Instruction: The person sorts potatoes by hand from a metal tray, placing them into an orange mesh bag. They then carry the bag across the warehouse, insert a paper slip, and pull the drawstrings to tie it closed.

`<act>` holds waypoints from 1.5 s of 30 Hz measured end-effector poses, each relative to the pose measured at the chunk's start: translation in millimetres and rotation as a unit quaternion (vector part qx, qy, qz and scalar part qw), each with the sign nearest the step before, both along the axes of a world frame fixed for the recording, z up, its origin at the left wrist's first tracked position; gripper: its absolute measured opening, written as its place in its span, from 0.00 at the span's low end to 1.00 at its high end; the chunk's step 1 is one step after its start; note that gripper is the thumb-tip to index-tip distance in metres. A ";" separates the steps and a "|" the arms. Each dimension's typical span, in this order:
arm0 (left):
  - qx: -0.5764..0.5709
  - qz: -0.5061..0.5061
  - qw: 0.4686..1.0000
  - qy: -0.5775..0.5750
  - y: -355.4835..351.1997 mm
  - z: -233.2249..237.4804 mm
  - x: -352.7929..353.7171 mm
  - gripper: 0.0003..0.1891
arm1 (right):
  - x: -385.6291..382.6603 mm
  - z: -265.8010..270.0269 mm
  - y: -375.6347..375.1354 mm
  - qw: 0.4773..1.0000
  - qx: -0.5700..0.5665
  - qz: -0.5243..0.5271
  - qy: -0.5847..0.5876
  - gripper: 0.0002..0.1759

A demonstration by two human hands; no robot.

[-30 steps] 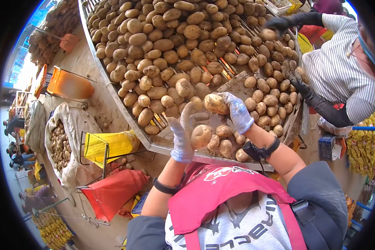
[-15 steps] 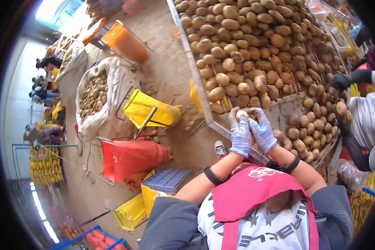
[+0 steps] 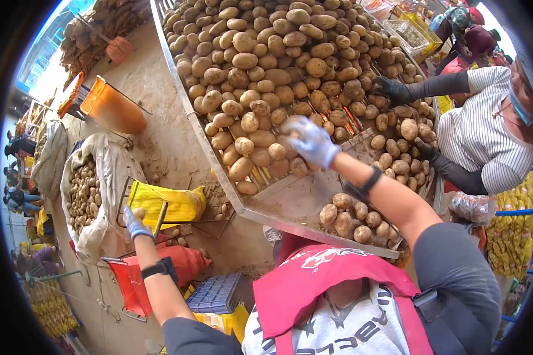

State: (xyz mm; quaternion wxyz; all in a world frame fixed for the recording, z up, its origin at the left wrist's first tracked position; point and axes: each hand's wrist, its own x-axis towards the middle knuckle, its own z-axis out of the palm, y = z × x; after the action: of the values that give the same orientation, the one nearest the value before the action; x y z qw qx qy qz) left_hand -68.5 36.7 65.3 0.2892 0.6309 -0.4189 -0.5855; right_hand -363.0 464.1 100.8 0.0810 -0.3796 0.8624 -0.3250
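Observation:
My left hand (image 3: 135, 227), in a blue-and-white glove, is stretched out to the left beside the mouth of a yellow mesh bag (image 3: 160, 201) on a metal frame. A small potato (image 3: 138, 212) lies against its fingers and appears held. My right hand (image 3: 314, 144), gloved alike, is over the sorting table (image 3: 266, 214), among the near edge of the heaped potatoes (image 3: 260, 77). Motion smears its fingers, so their grip does not show. A smaller group of potatoes (image 3: 361, 217) lies at the table's near right corner.
A co-worker in a striped shirt (image 3: 477, 130) reaches over the table from the right with dark gloves. On the left stand a red bag (image 3: 177, 266), a white sack of potatoes (image 3: 109, 165) and an orange bag (image 3: 115, 109). A blue crate (image 3: 213, 294) sits near my left side.
My hands were together at the table's near edge around a potato. Now they are apart, the left out at the yellow bag, the right over the heap. The view has shifted right.

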 end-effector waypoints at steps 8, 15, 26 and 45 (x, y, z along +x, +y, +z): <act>-0.572 -0.591 0.564 -0.074 245.6 40.0 -202.5 0.10 | -29.9 -15.9 13.2 0.956 0.278 0.075 0.046 0.24; -0.407 -0.775 0.280 -0.394 267.9 70.5 -276.5 0.26 | -54.3 19.5 51.2 0.901 0.411 0.077 -0.114 0.32; -0.402 -0.711 0.443 -0.369 263.2 15.2 -256.0 0.31 | -29.8 -17.2 45.7 0.992 0.114 -0.025 0.037 0.23; 0.407 -0.207 0.708 0.539 301.3 41.6 -120.4 0.30 | 26.7 10.9 45.8 0.590 -0.300 0.027 -0.750 0.21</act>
State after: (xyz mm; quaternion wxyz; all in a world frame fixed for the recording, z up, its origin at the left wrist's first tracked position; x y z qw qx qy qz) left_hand -188.8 338.0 106.9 0.0528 0.1621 -0.0332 -0.9848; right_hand -336.2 509.9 111.7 0.5891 -0.0276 0.3403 -0.7324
